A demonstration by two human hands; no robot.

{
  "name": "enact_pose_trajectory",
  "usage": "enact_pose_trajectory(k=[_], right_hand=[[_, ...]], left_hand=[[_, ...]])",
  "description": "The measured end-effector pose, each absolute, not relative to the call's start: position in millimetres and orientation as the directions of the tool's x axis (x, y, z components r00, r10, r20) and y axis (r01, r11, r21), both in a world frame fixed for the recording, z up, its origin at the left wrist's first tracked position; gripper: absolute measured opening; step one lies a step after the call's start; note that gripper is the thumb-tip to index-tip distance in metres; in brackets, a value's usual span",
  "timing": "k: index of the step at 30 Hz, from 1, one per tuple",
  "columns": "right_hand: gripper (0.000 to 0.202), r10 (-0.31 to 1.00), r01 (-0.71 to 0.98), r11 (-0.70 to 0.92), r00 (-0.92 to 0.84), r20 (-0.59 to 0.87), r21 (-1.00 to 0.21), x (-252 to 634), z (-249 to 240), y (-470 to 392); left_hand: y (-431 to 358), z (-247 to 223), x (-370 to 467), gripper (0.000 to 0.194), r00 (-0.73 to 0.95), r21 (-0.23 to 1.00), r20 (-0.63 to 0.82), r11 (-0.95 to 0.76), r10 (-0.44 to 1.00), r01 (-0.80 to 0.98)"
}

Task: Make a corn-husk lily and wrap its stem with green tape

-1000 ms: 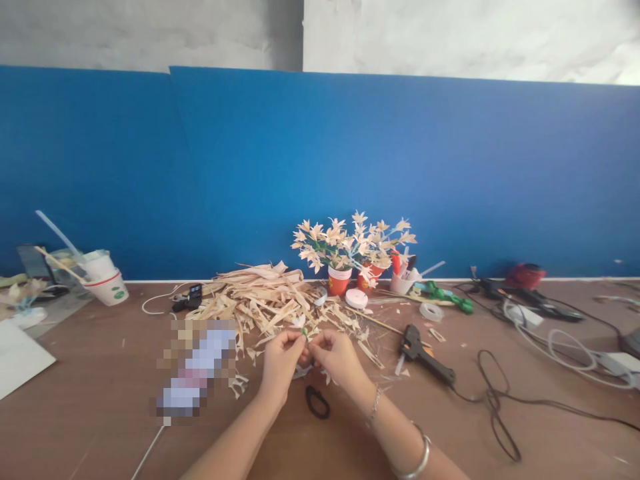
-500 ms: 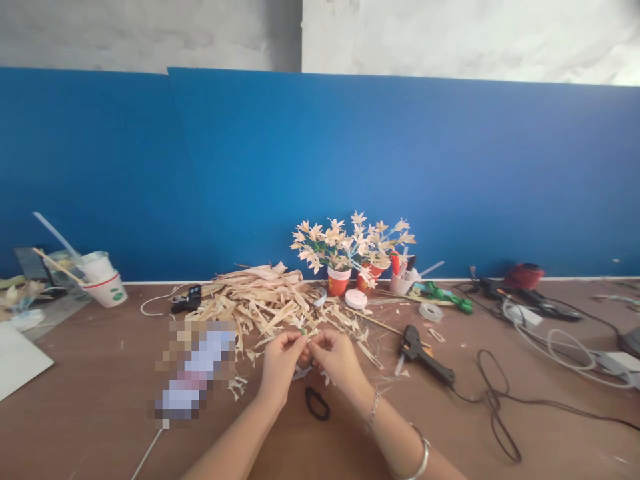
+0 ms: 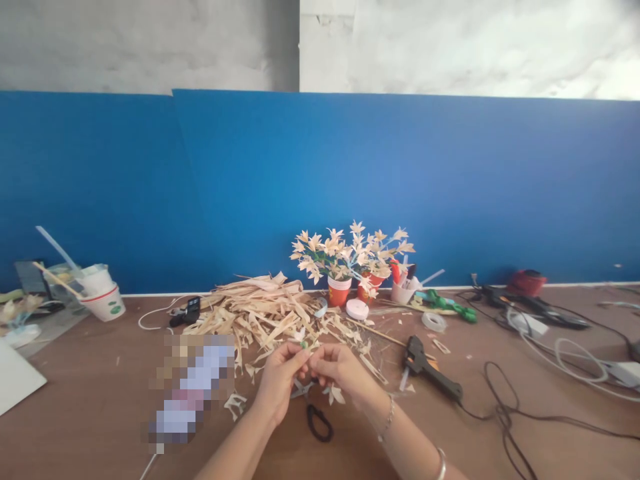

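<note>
Two grips (image 3: 279, 375) (image 3: 339, 368) meet at one green piece (image 3: 304, 345) before two red cups (image 3: 339, 294).

held piece: green (image 3: 303, 345) | flowers: cream (image 3: 331, 245) | panel: blue (image 3: 350, 160) | cup: white, red-banded, green-blotched (image 3: 104, 305)

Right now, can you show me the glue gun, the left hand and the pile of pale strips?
Glue gun (image 3: 435, 376): head view, on its black handle.
Left hand (image 3: 281, 373): head view, mid-hand.
Pile of pale strips (image 3: 270, 304): head view, on strips near its middle.
</note>
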State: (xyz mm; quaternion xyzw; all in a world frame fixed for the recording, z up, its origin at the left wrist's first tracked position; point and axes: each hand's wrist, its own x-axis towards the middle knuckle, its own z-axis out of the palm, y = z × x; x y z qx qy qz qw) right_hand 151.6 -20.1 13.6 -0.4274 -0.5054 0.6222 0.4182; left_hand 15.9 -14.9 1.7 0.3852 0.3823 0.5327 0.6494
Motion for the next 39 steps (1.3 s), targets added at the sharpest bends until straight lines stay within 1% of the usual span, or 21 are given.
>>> enact_pose_trajectory(k=[5,11,14,16,17,18,19,21,22,24,26,28,31,32,34,36,39], right_hand=[[0.025,0.981,-0.033,-0.080,-0.182,-0.073,-0.996,144.6,1.9,-15.3],[0.015,0.996,0.102,-0.001,-0.090,-0.010,-0.995,138.1,-6.5,-14.9],[0.015,0.996,0.167,0.025,-0.089,0.010,-0.986,137.9,-3.5,-16.6],[0.014,0.994,0.227,0.054,-0.109,0.030,-0.972,141.3,-0.2,-17.0],[0.013,0.991,0.267,0.107,-0.105,0.081,-0.958,143.9,1.8,-17.2],[0.012,0.981,0.315,0.194,-0.094,0.173,-0.929,146.8,3.9,-17.5],[0.013,0.951,0.371,0.307,-0.088,0.296,-0.876,149.8,6.2,-18.1],[0.022,0.830,0.487,0.530,-0.134,0.541,-0.694,154.9,11.2,-20.4],[0.027,0.767,0.530,0.605,-0.188,0.614,-0.594,156.5,13.8,-22.0],[0.032,0.690,0.580,0.680,-0.299,0.659,-0.448,158.1,18.5,-25.5],[0.031,0.669,0.609,0.700,-0.373,0.643,-0.374,158.2,22.0,-28.1],[0.028,0.657,0.619,0.713,-0.426,0.622,-0.329,158.7,23.6,-28.7],[0.023,0.644,0.619,0.726,-0.461,0.611,-0.299,160.9,22.0,-25.9],[0.022,0.646,0.618,0.724,-0.453,0.614,-0.305,161.8,20.6,-24.3],[0.023,0.667,0.621,0.701,-0.400,0.628,-0.350,163.2,17.1,-20.8],[0.023,0.706,0.624,0.659,-0.321,0.632,-0.420,164.1,13.3,-17.4],[0.020,0.753,0.640,0.592,-0.224,0.618,-0.489,165.2,8.6,-12.9]], left_hand=[[-13.5,-6.0,17.7,0.019,0.065,0.941,-0.031,0.051,0.997,-0.335],[-13.8,-10.4,19.8,0.020,-0.022,0.966,-0.015,0.009,1.000,-0.259],[-12.2,-10.0,18.0,0.020,-0.011,0.958,-0.015,0.011,1.000,-0.286],[-10.5,-7.9,15.4,0.020,0.037,0.935,-0.057,0.066,0.998,-0.349],[-9.7,-6.3,13.7,0.018,0.073,0.914,-0.099,0.120,0.992,-0.388],[-9.0,-4.5,11.9,0.017,0.122,0.886,-0.155,0.193,0.980,-0.422],[-8.4,-2.8,10.1,0.015,0.173,0.853,-0.213,0.269,0.962,-0.448],[-7.5,-0.1,6.4,0.013,0.286,0.771,-0.314,0.419,0.905,-0.479],[-7.2,0.6,4.6,0.013,0.358,0.725,-0.352,0.493,0.865,-0.480],[-6.5,0.4,1.0,0.010,0.509,0.640,-0.398,0.629,0.763,-0.442],[-5.4,-1.2,-2.9,0.005,0.622,0.588,-0.413,0.716,0.666,-0.376],[-3.7,-2.7,-6.7,0.003,0.675,0.576,-0.416,0.751,0.610,-0.324],[-0.3,-3.3,-11.3,0.003,0.688,0.583,-0.421,0.757,0.592,-0.295],[0.9,-3.0,-12.3,0.004,0.674,0.590,-0.428,0.751,0.602,-0.296],[3.1,-2.6,-13.1,0.006,0.606,0.633,-0.428,0.701,0.670,-0.328],[4.6,-2.5,-12.3,0.009,0.506,0.715,-0.393,0.601,0.768,-0.357],[4.4,-1.8,-8.8,0.012,0.300,0.872,-0.260,0.357,0.918,-0.334]])
